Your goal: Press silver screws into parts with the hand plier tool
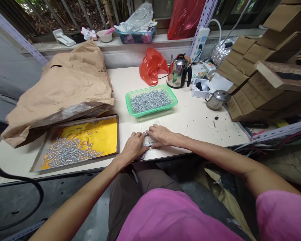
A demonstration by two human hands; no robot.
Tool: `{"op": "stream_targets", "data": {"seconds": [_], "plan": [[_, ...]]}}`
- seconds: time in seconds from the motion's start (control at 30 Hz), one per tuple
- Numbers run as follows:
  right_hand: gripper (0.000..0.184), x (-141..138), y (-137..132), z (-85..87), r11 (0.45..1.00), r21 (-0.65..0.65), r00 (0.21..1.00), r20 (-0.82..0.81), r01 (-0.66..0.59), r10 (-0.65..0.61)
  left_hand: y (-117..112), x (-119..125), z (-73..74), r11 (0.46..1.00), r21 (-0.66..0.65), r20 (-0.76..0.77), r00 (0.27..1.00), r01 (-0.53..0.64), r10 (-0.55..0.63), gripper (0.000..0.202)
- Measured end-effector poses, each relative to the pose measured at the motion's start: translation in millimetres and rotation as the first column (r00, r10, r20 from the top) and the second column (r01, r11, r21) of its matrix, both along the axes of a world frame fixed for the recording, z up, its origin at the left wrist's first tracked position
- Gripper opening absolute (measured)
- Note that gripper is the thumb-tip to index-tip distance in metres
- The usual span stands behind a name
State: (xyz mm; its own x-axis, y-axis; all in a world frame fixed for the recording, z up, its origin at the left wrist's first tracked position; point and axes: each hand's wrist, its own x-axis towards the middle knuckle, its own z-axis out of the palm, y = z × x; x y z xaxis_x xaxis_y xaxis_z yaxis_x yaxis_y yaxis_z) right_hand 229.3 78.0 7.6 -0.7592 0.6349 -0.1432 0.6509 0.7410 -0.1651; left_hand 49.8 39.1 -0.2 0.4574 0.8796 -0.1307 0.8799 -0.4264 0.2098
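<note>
My left hand (pixel 133 146) and my right hand (pixel 163 136) meet at the front edge of the table, thumbs and fingers drawn in toward each other. Between their fingertips is a small dark piece, mostly hidden, whose kind I cannot make out. Just behind the hands stands a green plastic basket (pixel 152 115) filled with small shiny metal pins (pixel 150 100). To the left of my left hand lies a shallow tray (pixel 118 134) lined with a yellow printed sheet (pixel 105 135). Many loose metal pins (pixel 65 152) are heaped over the tray's left and front part.
A large brown paper sack (pixel 65 80) lies at the back left. Behind the basket are a red plastic bag (pixel 153 67) and an electric kettle (pixel 178 72). A small metal pot (pixel 218 99) and stacked cardboard boxes (pixel 256 90) stand on the right.
</note>
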Motion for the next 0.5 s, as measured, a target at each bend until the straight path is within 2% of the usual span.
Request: {"op": "stream_targets", "data": {"seconds": [0.1,0.27,0.37,0.5], "plan": [[0.066,3,0,2.0,0.998,0.001,0.997,0.038,0.061,-0.061,5,5,5.0,1.0,-0.003,-0.077,0.997,0.014,-0.014,0.05],[0.032,0,-12,6.2,0.997,0.006,0.993,0.081,0.081,-0.082,0,8,6.0,0.998,0.018,-0.136,0.989,0.054,-0.051,0.031],[0.018,-1,-23,-5.4,0.996,0.035,0.996,0.027,0.087,-0.088,-4,10,2.1,0.998,0.025,-0.151,0.987,0.05,-0.046,0.021],[0.018,1,-32,-21.6,0.992,0.056,0.993,-0.025,0.116,-0.115,-5,12,2.5,1.0,0.003,-0.143,0.989,0.03,-0.029,0.019]]}}
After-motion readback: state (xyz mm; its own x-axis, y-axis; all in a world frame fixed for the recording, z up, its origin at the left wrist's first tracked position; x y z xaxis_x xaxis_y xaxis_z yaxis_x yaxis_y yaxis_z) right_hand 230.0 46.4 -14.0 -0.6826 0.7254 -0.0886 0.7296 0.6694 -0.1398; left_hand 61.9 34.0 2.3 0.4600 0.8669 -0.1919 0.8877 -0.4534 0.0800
